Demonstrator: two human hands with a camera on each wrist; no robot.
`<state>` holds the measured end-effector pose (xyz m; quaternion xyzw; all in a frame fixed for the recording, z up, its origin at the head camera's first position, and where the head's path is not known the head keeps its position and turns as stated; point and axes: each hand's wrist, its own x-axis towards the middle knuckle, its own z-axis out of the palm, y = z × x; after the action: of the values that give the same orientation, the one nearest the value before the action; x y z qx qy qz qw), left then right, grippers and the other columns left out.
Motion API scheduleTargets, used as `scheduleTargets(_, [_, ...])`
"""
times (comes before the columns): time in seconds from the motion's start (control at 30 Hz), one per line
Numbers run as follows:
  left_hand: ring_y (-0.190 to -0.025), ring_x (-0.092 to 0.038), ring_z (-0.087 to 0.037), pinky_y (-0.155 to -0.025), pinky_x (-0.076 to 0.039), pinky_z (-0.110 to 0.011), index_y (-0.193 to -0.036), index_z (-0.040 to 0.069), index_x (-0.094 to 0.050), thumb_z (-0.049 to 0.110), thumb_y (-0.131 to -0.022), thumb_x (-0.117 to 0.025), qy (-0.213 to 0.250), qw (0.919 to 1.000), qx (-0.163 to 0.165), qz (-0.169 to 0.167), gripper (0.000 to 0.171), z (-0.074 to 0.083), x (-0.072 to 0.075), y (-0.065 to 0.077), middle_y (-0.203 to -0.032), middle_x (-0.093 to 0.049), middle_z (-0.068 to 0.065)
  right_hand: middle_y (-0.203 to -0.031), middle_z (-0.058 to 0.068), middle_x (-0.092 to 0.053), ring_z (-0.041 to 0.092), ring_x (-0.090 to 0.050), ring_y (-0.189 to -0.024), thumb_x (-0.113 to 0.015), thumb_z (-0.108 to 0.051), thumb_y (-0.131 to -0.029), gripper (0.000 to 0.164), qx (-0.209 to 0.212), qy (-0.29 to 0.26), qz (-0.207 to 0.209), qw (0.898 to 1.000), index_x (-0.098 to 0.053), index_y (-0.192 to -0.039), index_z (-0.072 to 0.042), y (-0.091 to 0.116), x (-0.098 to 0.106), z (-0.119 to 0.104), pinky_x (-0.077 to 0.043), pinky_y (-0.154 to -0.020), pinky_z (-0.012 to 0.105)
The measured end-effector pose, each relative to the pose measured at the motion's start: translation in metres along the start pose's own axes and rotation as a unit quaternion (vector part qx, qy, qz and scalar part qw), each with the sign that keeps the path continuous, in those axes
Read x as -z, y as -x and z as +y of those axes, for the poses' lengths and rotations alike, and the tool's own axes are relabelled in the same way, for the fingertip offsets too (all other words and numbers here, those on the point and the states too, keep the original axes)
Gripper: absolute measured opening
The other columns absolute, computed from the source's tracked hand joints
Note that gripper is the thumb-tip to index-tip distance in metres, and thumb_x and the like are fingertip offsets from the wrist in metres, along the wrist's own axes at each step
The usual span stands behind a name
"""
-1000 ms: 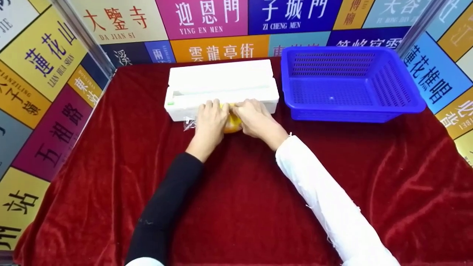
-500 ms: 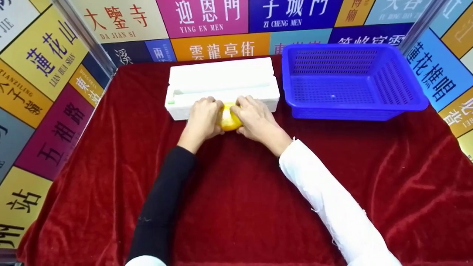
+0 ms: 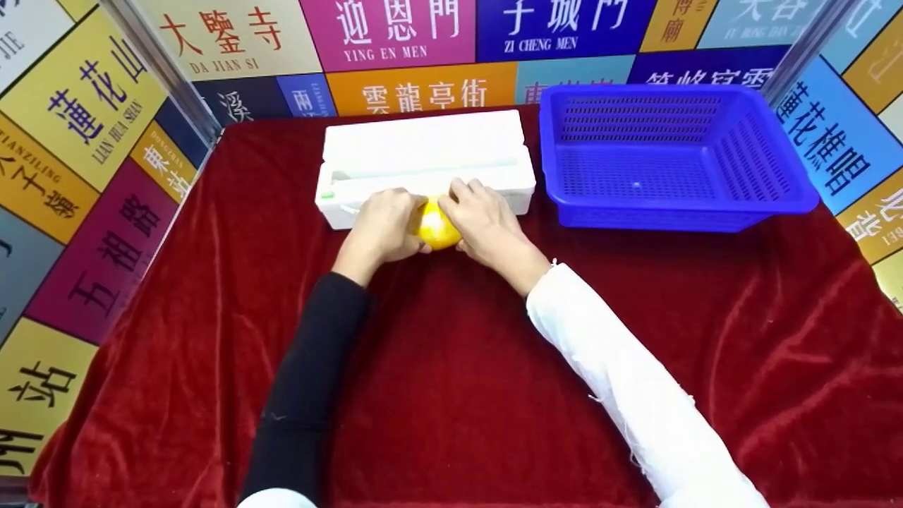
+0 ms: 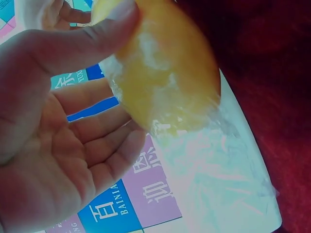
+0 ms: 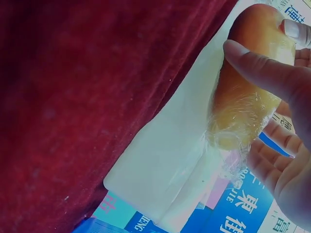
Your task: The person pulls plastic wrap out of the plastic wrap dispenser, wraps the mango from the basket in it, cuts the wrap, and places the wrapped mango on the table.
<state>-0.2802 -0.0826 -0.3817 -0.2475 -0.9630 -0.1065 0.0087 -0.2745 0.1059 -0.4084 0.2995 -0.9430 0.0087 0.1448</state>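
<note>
A smooth, oblong yellow-orange fruit [image 3: 438, 227], wrapped in clear cling film, is held between both hands in front of a long white dispenser box [image 3: 423, 144]. My left hand [image 3: 384, 224] grips its left end, thumb curled over it in the left wrist view. From the other end my right hand [image 3: 487, 224] grips it, with the thumb [image 5: 265, 70] across its side in the right wrist view. Crinkled film [image 4: 214, 160] gathers at the fruit's end near the left hand. A film bunch [image 5: 233, 145] also shows in the right wrist view.
To the right of the dispenser stands a blue plastic basket [image 3: 684, 220] with slotted walls. Dark red velvet cloth [image 3: 451, 395] covers the table. Panels printed with characters [image 3: 423, 88] rise behind and on both sides.
The left hand has shifted left and both hands now hold the fruit by its ends, uncovering more of it. The loose film flap beside the left hand no longer shows in the head view.
</note>
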Motion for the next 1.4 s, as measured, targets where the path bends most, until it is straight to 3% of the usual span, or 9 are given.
scheduleTargets(0.13, [-0.102, -0.064, -0.035, -0.094, -0.050, -0.047, -0.118, 0.003, -0.067, 0.030, -0.074, -0.087, -0.001, 0.9999, -0.005, -0.013, 0.055, -0.001, 0.000, 0.002, -0.104, -0.069, -0.015, -0.112, 0.013, -0.056, 0.034, -0.058, -0.095, -0.088, -0.019, -0.072, 0.051, 0.005, -0.013, 0.003, 1.000, -0.061, -0.114, -0.006, 0.001, 0.000, 0.001, -0.055, -0.076, 0.043])
scheduleTargets(0.4, [-0.109, -0.063, -0.037, -0.098, -0.049, -0.048, -0.133, -0.001, -0.057, 0.025, -0.079, -0.081, 0.019, 0.9994, 0.000, -0.030, 0.065, 0.001, -0.001, 0.005, -0.118, -0.067, -0.020, -0.109, 0.012, -0.057, 0.033, -0.058, -0.094, -0.086, -0.018, -0.075, 0.043, 0.002, -0.043, -0.021, 0.999, -0.066, -0.113, -0.008, 0.002, 0.005, 0.003, -0.053, -0.079, 0.044])
scheduleTargets(0.63, [-0.104, -0.063, -0.036, -0.094, -0.050, -0.048, -0.125, -0.001, -0.058, 0.027, -0.078, -0.077, 0.021, 0.9994, -0.003, -0.029, 0.058, 0.003, -0.008, 0.006, -0.114, -0.068, -0.019, -0.106, 0.011, -0.057, 0.034, -0.058, -0.094, -0.088, -0.022, -0.073, 0.045, -0.004, -0.042, -0.041, 0.998, -0.068, -0.111, -0.008, 0.001, 0.004, 0.005, -0.048, -0.081, 0.045])
scheduleTargets(0.87, [-0.120, -0.056, -0.041, -0.105, -0.045, -0.052, -0.132, -0.004, -0.050, 0.046, -0.079, -0.078, -0.028, 0.9977, 0.029, -0.055, 0.078, 0.018, -0.011, 0.006, -0.130, -0.058, -0.024, -0.112, 0.009, -0.057, 0.033, -0.057, -0.099, -0.089, -0.026, -0.074, 0.048, -0.024, -0.060, -0.073, 0.995, -0.070, -0.115, -0.013, -0.004, 0.006, 0.006, -0.044, -0.084, 0.045])
scheduleTargets(1.07, [-0.123, -0.053, -0.038, -0.105, -0.045, -0.052, -0.137, -0.004, -0.043, 0.051, -0.079, -0.080, -0.059, 0.9943, 0.060, -0.065, 0.088, 0.028, -0.015, 0.003, -0.137, -0.052, -0.024, -0.112, 0.009, -0.057, 0.033, -0.057, -0.101, -0.091, -0.025, -0.072, 0.049, -0.035, -0.067, -0.087, 0.993, -0.071, -0.115, -0.012, -0.008, 0.010, 0.008, -0.043, -0.085, 0.047])
scheduleTargets(1.2, [-0.122, -0.054, -0.037, -0.106, -0.046, -0.050, -0.138, -0.003, -0.044, 0.047, -0.082, -0.080, -0.079, 0.9926, 0.071, -0.059, 0.084, 0.031, -0.017, 0.003, -0.134, -0.053, -0.023, -0.110, 0.009, -0.057, 0.033, -0.058, -0.099, -0.091, -0.025, -0.071, 0.048, -0.035, -0.067, -0.089, 0.993, -0.072, -0.113, -0.012, -0.009, 0.010, 0.008, -0.043, -0.084, 0.047])
scheduleTargets(1.4, [-0.113, -0.054, -0.036, -0.096, -0.052, -0.048, -0.137, -0.001, -0.052, 0.050, -0.077, -0.083, -0.120, 0.9886, 0.084, -0.035, 0.085, 0.032, -0.018, 0.004, -0.128, -0.048, -0.021, -0.108, 0.009, -0.058, 0.034, -0.059, -0.098, -0.091, -0.025, -0.070, 0.047, -0.035, -0.069, -0.099, 0.992, -0.073, -0.111, -0.011, -0.011, 0.011, 0.007, -0.043, -0.085, 0.047])
